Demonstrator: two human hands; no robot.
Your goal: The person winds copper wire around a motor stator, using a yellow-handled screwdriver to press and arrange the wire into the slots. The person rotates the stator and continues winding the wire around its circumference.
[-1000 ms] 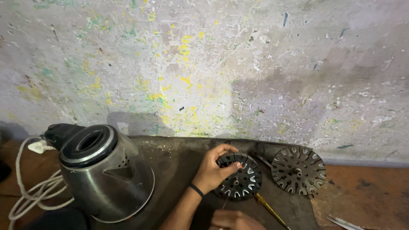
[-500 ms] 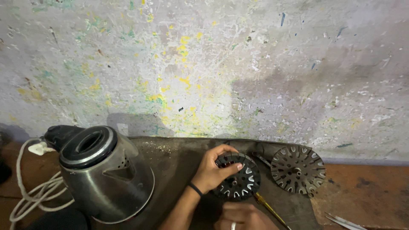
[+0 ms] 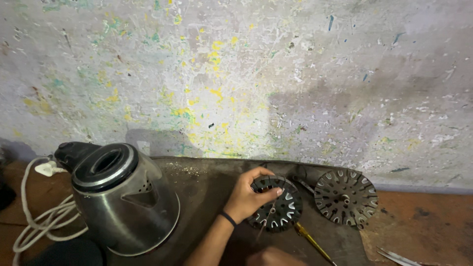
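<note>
My left hand (image 3: 248, 196) rests on the upper left edge of a dark round slotted metal disc (image 3: 281, 209) lying on a dark board (image 3: 207, 187); fingers curl over its rim. A black band circles that wrist. My right hand (image 3: 272, 257) shows only as knuckles at the bottom edge, just below the disc, with a thin metal rod (image 3: 266, 220) rising from it toward the disc's centre. Its grip is mostly out of frame. A second slotted disc (image 3: 346, 197) lies to the right, apart from both hands.
A steel electric kettle (image 3: 123, 202) with an open black top stands at the left, its white cord (image 3: 39, 216) coiled beside it. A yellow-handled tool (image 3: 311, 240) lies below the discs. Metal blades (image 3: 396, 257) show at bottom right. A paint-flecked wall (image 3: 236, 79) rises behind.
My left hand stays on the disc. My right hand has shifted slightly at the bottom edge, and the thin rod now reaches toward the disc's middle.
</note>
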